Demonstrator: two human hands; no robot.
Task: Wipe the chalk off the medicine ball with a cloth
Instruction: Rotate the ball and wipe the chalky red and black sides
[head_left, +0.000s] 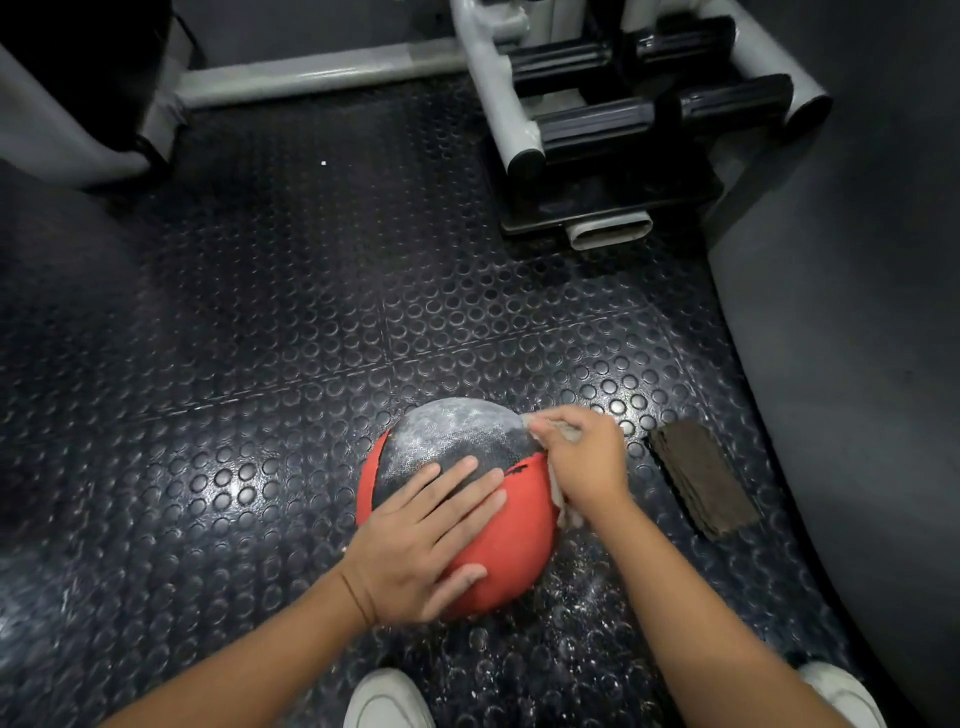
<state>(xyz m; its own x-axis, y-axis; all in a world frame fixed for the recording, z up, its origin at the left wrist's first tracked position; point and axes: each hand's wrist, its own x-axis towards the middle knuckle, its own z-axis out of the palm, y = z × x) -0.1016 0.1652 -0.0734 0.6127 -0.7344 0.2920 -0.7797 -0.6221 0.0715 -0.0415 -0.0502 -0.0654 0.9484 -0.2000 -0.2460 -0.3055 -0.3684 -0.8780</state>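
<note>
A red and black medicine ball (514, 530) rests on the studded rubber floor, low in the middle of the head view. White chalk dusts its black upper panel. My left hand (421, 540) lies flat on the ball's near left side, fingers spread. My right hand (582, 457) presses a pale cloth (558, 496) against the ball's right side, at the edge of the chalky panel. The hand covers most of the cloth; only its edges show.
A folded dark brown cloth (701, 480) lies on the floor right of the ball. Spilled chalk specks (587, 587) mark the floor near it. A grey gym machine frame with black footrests (597, 130) stands behind. My white shoes (387, 701) show at the bottom.
</note>
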